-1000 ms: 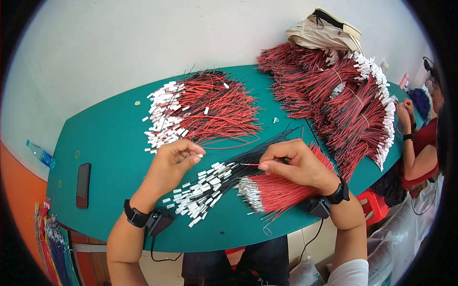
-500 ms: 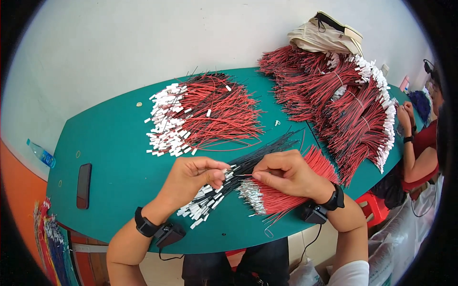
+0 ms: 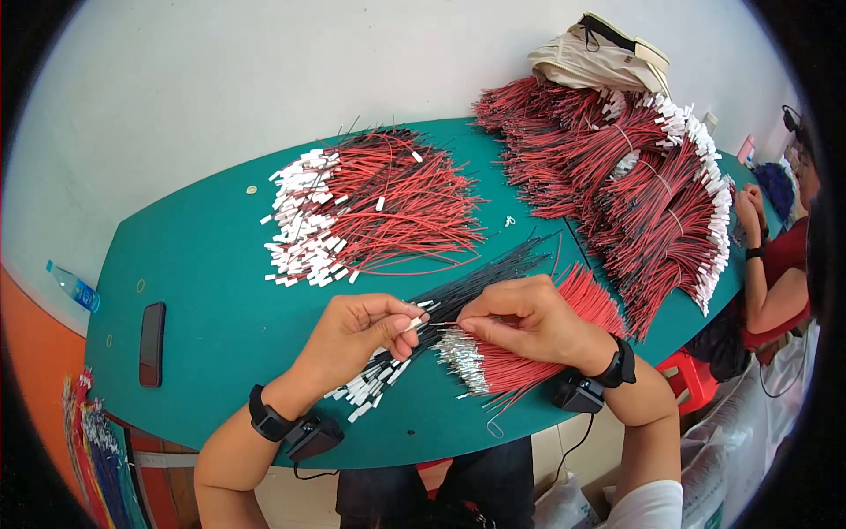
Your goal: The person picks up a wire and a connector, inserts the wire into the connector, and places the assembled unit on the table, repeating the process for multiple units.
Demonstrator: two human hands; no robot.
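Where a clear gap separated my hands a second ago, the head view now has them nearly fingertip to fingertip. Left hand [image 3: 366,331] came right and down; right hand [image 3: 529,322] shifted only slightly, left and lower.

Left: thumb and index pinching a small white rectangular plastic connector [image 3: 414,324], other fingers loosely curled. Right: thumb and index gripping a thin red insulated wire [image 3: 447,324], its end sticking out toward the connector. Neither is released.

What it means: parts read as lined up, wire end at or just beside the connector. Can't tell whether it's in; too small, fingers in the way.

Parts are held just above a fanned bundle of black wires with white connector ends [image 3: 498,275]. Loose red wires with silvery metal tips [image 3: 546,348] lie under and beside my right hand. Beyond my hands on the green table [image 3: 198,264]: a spread of red-and-black wire pairs with white connectors [image 3: 410,207]. Large tied red-and-black wire bundles [image 3: 608,172] are heaped far right. These piles look unchanged.
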